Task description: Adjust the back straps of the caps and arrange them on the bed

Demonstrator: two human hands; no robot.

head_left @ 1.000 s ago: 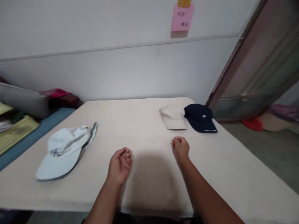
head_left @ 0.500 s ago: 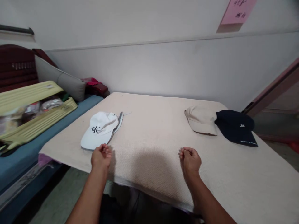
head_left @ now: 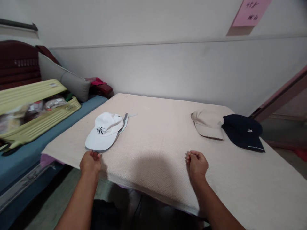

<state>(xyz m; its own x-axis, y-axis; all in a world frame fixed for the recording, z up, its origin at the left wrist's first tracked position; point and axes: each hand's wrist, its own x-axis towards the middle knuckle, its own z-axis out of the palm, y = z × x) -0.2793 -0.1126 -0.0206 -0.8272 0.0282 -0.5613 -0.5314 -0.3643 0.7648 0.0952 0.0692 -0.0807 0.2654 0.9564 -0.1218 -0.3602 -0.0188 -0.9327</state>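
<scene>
Pale textured tabletop (head_left: 158,124) set against a grey-white wall (head_left: 144,70). Right hand (head_left: 198,163) loosely closed, nothing visible in it. Left hand (head_left: 90,163) curled at the brim of the white cap (head_left: 109,123), table's left side; contact and grip cannot be told. Cap front reads "CK", black. Beyond right hand: beige cap (head_left: 207,123) touching navy cap (head_left: 242,127), brim lettering illegible. Pink wall note (head_left: 251,12): handwritten, possibly "458".

You have three caps (head_left: 105,131) (head_left: 207,123) (head_left: 243,130), two hands (head_left: 90,163) (head_left: 198,164), one table (head_left: 158,127), one note (head_left: 251,12) and one pillow (head_left: 63,77) before you.
</scene>
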